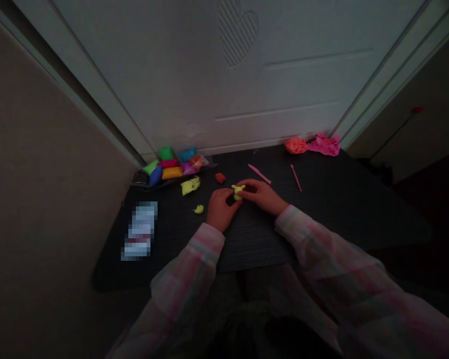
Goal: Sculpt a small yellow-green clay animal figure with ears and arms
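A small yellow clay figure (238,194) with two ear-like points on top is held between both hands over the dark table. My left hand (220,209) closes on its left and lower side with thumb and fingers. From the right, my right hand (261,195) pinches it, fingertips near the ears. Left of my left hand lies a small lump of yellow clay (199,209), and behind that a crumpled yellow packet (190,186). A red clay lump (220,178) sits just beyond my hands. Farther right are a pink plastic knife (259,174) and a thin pink modelling stick (296,178).
Several coloured clay packets (172,172) lie in a clear bag at the back left. A pixelated rectangle (140,232) covers something at the table's left. An orange flower-like piece (296,145) and crumpled pink material (325,144) sit at the back right, against a white door (194,70).
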{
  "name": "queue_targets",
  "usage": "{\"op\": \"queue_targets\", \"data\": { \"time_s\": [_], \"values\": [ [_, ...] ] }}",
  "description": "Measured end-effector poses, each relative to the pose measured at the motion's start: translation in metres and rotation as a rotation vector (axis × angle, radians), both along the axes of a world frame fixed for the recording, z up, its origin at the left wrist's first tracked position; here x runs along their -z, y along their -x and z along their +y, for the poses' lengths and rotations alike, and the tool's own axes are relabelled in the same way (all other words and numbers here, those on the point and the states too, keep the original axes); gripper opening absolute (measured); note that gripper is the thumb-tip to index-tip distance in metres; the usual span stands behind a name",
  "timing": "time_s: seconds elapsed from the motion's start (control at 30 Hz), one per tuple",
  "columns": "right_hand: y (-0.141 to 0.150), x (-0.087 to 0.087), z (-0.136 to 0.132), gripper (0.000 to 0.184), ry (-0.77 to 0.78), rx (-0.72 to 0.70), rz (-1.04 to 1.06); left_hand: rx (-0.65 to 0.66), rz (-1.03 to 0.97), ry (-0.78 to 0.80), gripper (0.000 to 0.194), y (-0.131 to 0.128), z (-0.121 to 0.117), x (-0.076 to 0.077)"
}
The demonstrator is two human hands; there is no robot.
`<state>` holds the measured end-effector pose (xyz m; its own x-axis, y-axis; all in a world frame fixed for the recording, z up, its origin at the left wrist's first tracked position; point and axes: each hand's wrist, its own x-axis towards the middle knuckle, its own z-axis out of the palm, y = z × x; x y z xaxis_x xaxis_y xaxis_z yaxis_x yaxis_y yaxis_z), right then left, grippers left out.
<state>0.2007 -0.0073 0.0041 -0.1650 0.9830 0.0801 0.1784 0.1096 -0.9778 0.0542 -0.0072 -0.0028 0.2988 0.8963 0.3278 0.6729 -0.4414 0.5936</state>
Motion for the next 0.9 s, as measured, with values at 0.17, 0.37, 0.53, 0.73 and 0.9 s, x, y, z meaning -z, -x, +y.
{"op": "queue_targets", "data": {
  "time_s": [0.17,0.37,0.53,0.73,0.9],
  "values": [
    [-0.0028,0.0049,0.0003,0.025,-0.083,-0.001,-0.124,0.011,0.082,-0.053,0.024,-0.0005,0.0017,0.0032],
    [-0.005,0.0068,0.0004,0.026,-0.107,-0.005,-0.168,-0.005,0.105,-0.054,0.024,-0.0017,-0.0006,0.0019],
    [-0.0047,0.0068,-0.0012,0.025,-0.096,-0.006,-0.16,-0.011,0.098,-0.026,0.029,-0.0022,-0.0028,0.0001],
    [-0.0035,0.0044,-0.0032,0.024,-0.102,-0.002,-0.169,0.0,0.069,0.0,0.023,-0.0022,-0.0019,0.0014],
    [-0.0031,0.0029,-0.0043,0.023,-0.1,0.006,-0.179,-0.006,0.07,0.012,0.024,-0.0021,-0.0013,0.0021]
  ]
}}
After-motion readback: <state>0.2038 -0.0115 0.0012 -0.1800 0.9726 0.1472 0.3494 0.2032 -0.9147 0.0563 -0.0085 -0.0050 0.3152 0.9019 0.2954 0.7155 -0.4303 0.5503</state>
